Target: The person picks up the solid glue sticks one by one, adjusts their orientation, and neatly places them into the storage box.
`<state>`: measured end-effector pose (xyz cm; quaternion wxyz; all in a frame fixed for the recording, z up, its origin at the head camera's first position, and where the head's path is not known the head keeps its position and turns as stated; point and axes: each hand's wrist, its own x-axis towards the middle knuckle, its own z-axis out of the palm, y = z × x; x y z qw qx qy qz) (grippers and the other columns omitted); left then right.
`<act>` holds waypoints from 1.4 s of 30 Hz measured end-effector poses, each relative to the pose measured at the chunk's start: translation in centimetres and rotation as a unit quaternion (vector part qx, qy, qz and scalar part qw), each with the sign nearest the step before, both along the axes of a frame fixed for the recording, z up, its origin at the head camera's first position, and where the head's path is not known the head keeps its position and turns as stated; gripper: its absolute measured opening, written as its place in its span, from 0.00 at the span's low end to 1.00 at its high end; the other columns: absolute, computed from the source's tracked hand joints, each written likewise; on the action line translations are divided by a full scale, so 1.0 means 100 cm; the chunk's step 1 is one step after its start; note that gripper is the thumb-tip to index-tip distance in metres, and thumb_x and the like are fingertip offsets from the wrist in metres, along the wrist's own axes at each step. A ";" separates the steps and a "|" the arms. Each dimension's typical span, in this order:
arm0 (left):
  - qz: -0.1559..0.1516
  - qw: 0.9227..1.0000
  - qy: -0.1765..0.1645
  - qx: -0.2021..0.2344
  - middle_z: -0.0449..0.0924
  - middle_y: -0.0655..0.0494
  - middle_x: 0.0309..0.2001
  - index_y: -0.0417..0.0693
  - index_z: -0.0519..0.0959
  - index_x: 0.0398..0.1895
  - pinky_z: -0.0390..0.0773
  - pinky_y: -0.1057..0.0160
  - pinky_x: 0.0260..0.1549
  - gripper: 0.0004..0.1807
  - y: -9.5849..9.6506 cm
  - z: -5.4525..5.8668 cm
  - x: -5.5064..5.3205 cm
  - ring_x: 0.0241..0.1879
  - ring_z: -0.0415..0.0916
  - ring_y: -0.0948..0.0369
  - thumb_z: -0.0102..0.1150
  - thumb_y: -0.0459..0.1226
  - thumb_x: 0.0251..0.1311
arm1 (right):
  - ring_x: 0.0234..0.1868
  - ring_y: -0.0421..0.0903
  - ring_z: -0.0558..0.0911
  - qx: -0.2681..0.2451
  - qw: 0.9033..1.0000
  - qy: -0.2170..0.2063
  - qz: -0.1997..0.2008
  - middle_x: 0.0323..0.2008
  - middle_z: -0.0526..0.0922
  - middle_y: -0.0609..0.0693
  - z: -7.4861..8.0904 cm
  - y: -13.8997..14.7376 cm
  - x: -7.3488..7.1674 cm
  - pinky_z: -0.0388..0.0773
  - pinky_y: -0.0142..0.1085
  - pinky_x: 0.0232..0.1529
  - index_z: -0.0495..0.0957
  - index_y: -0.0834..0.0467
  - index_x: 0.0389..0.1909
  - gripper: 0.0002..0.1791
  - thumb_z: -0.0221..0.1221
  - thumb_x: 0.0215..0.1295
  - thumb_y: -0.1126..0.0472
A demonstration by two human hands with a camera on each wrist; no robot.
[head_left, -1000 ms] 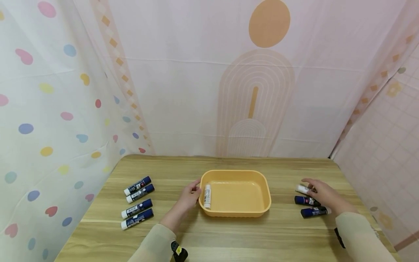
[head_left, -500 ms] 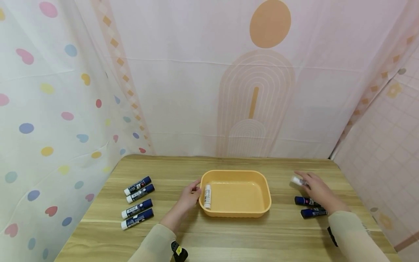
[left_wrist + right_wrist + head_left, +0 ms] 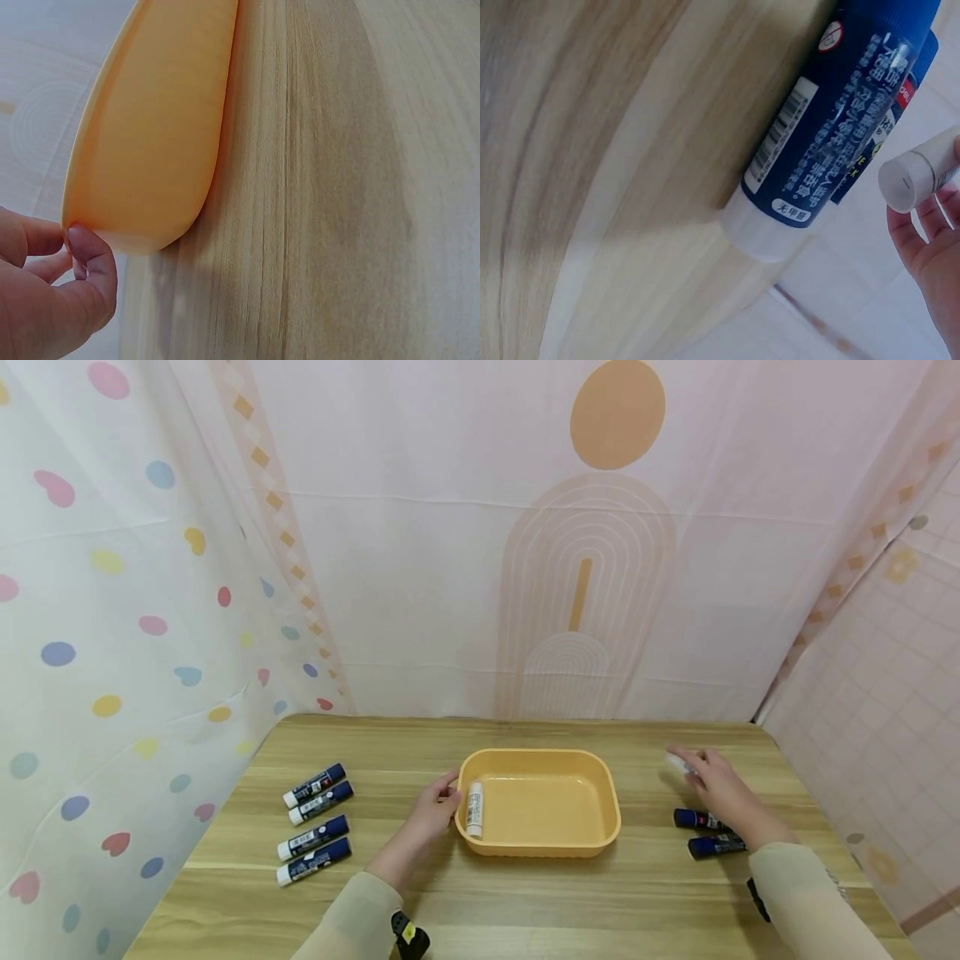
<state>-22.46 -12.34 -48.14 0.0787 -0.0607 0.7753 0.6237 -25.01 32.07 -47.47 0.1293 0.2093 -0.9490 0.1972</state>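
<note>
My left hand (image 3: 432, 810) pinches the left rim of a yellow plastic tray (image 3: 540, 850) between thumb and fingers, which the left wrist view shows up close. Inside that tray, along its left wall, lies a white glue stick (image 3: 475, 810). At the right, my right hand (image 3: 723, 789) holds another white glue stick (image 3: 915, 176) in its fingers, raised over the table; in the head view the fingers partly cover it. Two navy glue sticks with white ends, one farther (image 3: 693, 818) and one nearer (image 3: 708, 846), lie below that hand, partly hidden by the wrist.
Several navy-and-white glue sticks (image 3: 315, 837) lie in a slanted column on the left of the wooden table (image 3: 562, 910). Patterned curtains (image 3: 420, 610) hang behind the table and along both sides.
My right hand has lifted the white glue stick from beside the two navy ones and carried it slightly left and away from me. The left hand and the tray stay put.
</note>
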 end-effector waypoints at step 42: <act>0.005 1.000 0.001 0.002 0.66 0.48 0.42 0.40 0.63 0.68 0.68 0.69 0.23 0.24 0.002 -0.001 -0.001 0.30 0.65 0.62 0.44 0.30 0.69 | 0.36 0.46 0.79 -0.413 0.840 -0.351 -0.042 0.40 0.69 0.56 0.050 -0.128 0.010 0.82 0.42 0.37 0.54 0.59 0.69 0.29 0.51 0.70 0.63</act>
